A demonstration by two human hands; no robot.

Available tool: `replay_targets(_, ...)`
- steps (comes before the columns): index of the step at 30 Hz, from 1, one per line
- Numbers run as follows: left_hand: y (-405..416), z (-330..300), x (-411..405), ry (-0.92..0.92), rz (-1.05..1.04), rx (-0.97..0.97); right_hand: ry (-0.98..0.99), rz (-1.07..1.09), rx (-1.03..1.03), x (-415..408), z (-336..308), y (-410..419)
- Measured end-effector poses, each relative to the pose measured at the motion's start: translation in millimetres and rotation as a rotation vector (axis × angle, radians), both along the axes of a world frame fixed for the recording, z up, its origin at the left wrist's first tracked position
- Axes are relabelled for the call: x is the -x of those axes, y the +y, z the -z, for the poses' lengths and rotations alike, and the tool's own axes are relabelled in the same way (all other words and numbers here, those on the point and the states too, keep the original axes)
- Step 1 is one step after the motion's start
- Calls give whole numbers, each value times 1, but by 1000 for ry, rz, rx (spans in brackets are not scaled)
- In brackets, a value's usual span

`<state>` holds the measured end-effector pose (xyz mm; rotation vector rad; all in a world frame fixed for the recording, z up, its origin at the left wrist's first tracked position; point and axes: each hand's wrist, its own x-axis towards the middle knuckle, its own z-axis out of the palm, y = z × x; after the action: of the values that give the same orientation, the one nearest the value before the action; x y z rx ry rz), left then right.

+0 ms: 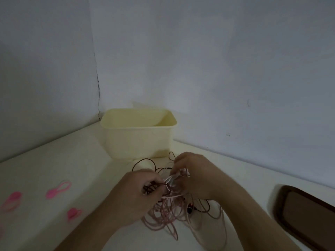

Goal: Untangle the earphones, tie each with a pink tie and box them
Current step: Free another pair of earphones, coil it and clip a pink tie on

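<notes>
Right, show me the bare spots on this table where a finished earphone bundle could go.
Bare table lies left of the cream box, beyond the pink ties. A second patch sits between the right hand and the brown tray, along the wall. The middle is crowded: both hands, left hand included, work the cable tangle.

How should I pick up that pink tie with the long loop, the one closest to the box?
Pinch the pink tie by its open loop end, coming from above. It lies flat on the table, and the loop gives fingers a gap to hook, unlike the solid bulb end.
</notes>
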<state>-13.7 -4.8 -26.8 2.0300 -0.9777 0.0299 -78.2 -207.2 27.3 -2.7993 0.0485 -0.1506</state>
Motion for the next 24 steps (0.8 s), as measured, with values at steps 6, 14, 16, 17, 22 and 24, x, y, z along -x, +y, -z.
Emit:
replay_targets(6, 4, -6, 3, 50, -106, 133, -260, 188, -259, 2, -17, -1)
replay_targets(14, 0, -9, 6, 269, -65, 419, -495, 205, -854, 12, -40, 7)
replay_targets(16, 3, -11, 4, 288, -29, 423, -571, 149, -1093, 18, -50, 4)
replay_targets(17, 4, -12, 2, 296, -13, 417, -603, 99, -1177, 20, -54, 2)
replay_targets(22, 2, -9, 4, 231, -57, 266, -660, -119, -1388, 25, -67, -3)
replay_targets(24, 2, -8, 6, 106, -104, 158, -655, -134, -1392, 24, -66, -1)
